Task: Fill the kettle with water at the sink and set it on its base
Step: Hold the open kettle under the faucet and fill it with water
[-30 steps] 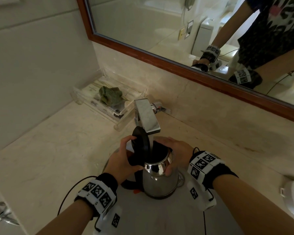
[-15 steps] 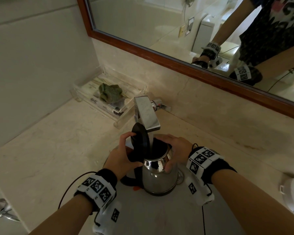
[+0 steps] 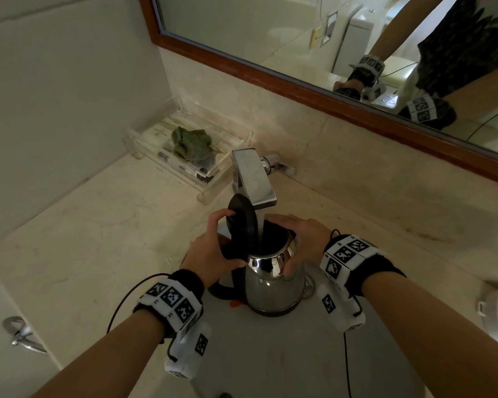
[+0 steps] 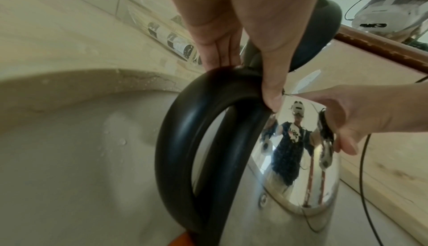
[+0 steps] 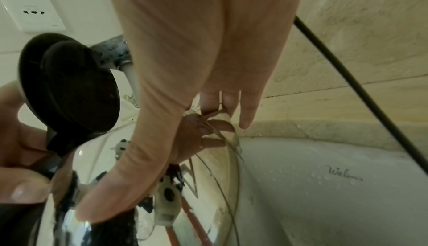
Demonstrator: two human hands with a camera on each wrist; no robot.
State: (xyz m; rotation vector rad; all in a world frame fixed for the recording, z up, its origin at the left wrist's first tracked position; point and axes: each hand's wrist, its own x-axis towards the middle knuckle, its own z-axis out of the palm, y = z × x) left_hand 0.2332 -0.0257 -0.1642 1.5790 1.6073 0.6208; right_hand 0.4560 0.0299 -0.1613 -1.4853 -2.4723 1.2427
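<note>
The left hand (image 3: 210,251) curls round the top of the black loop handle (image 4: 185,140) of the shiny steel kettle (image 3: 273,285), its black round lid (image 3: 242,222) tipped open. The right hand (image 3: 302,239) cups the kettle's shoulder at 3 o'clock, fingers bent against the steel. The kettle stands in the white basin (image 5: 324,186) under the square chrome tap (image 3: 253,179) — marble counter (image 3: 84,239) around, the mirror's wooden frame (image 3: 299,81) at 12 o'clock.

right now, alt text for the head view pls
Two hands steady a steel kettle in the sink under the faucet: the left hand grips the handle top beside the raised black lid, while the right hand cups the rim.
</note>
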